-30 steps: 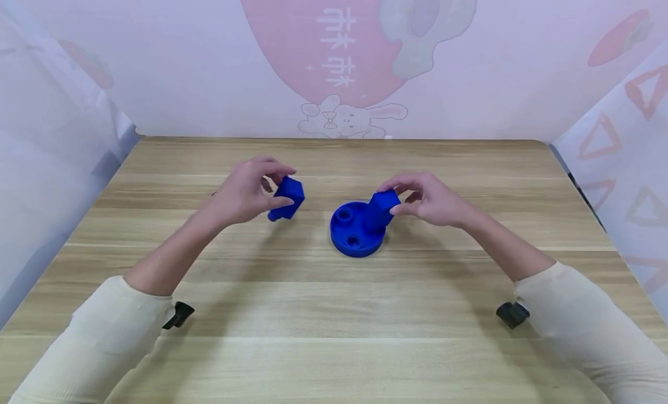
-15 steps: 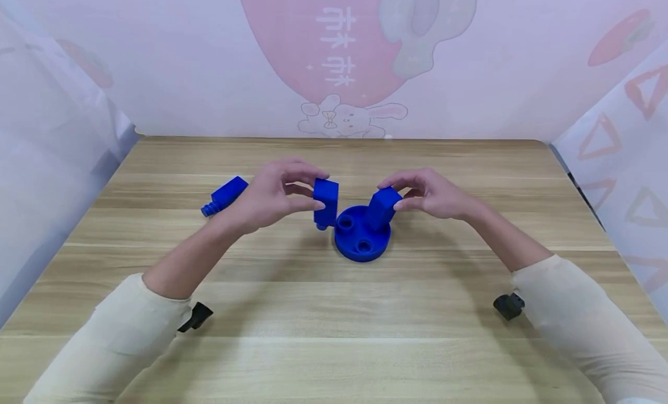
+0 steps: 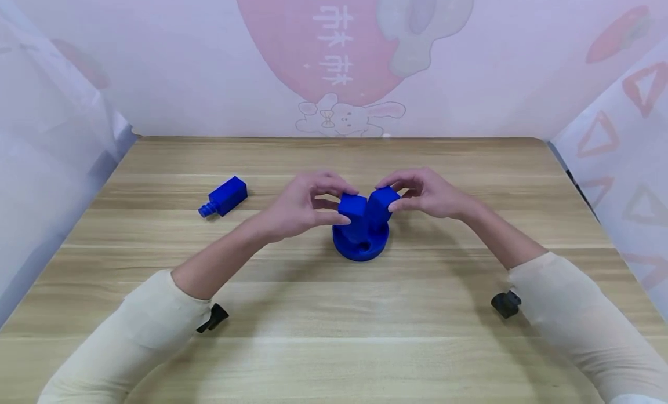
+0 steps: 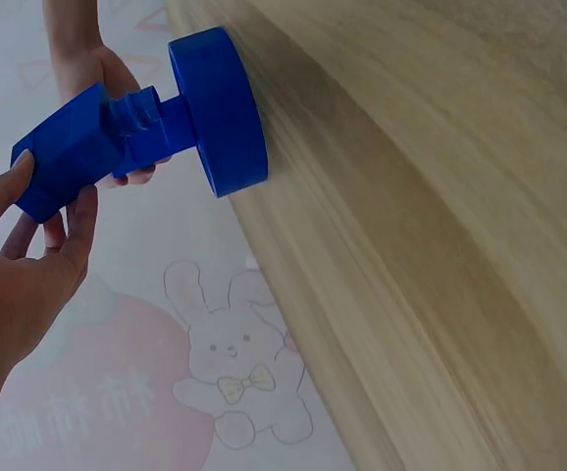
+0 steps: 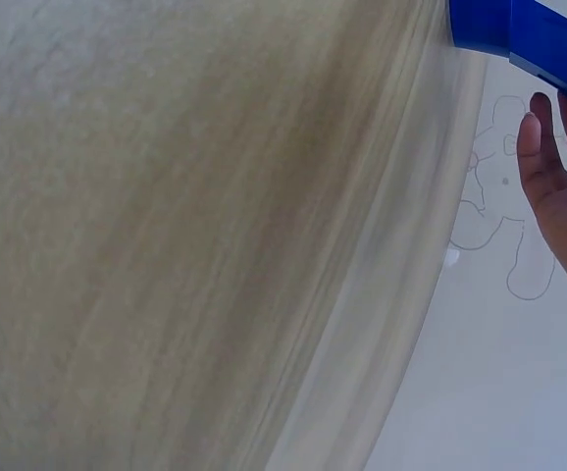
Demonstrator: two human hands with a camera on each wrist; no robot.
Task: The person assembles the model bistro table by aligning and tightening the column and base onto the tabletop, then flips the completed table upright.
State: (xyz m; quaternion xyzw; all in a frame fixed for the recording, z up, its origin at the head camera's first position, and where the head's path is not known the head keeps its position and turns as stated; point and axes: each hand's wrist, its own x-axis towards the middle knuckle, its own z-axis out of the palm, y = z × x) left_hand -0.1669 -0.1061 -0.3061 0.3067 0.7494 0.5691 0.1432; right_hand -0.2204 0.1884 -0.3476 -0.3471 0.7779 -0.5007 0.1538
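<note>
My left hand pinches a blue block between thumb and fingers over the round blue base. In the left wrist view this block's screw-threaded end shows bare, tilted and apart from the base's disc. My right hand holds a second blue block, which stands up from the base's far right part, its lower end hidden. One round socket of the base shows at the front. The held left block covers the base's left part in the head view.
A third blue block with a threaded end lies on its side on the wooden table, at the back left. A printed white backdrop stands behind the table edge. Black wrist cameras sit under both sleeves.
My left hand has carried its block rightward from the left of the base to over it, uncovering the block lying at the back left. The right hand keeps its hold, nearly still.
</note>
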